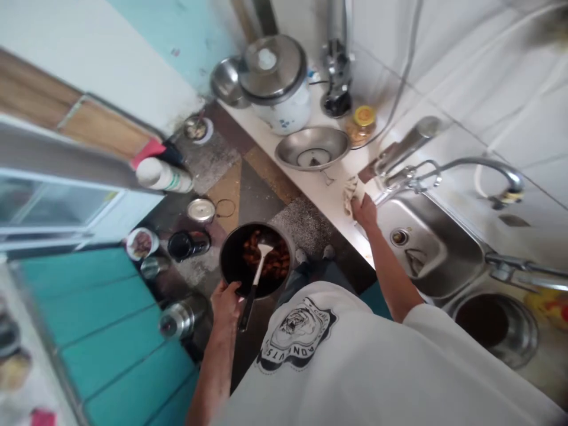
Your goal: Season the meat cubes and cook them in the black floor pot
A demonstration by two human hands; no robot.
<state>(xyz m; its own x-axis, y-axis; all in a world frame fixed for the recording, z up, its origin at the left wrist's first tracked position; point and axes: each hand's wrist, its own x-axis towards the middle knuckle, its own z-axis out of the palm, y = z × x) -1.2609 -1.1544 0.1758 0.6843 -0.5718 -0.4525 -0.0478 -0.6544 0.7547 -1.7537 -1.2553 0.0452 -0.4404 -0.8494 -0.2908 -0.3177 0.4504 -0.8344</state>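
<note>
My left hand [226,303] grips the handle of a black pan [233,257] held out over the floor. The pan holds brown cooked food [275,263] and a light spatula [261,255] resting inside. My right hand [364,211] reaches to the white counter edge and clutches a crumpled cloth [350,192] beside the steel sink [432,251]. My white printed shirt [337,361] fills the lower middle of the view.
On the counter stand an empty steel bowl [313,148], a white rice cooker [277,83], a yellow-lidded jar [362,123] and taps [479,168]. Pots, lids, a black mug [186,245] and a white bottle [162,174] lie on the floor. A teal cabinet [102,331] stands at left.
</note>
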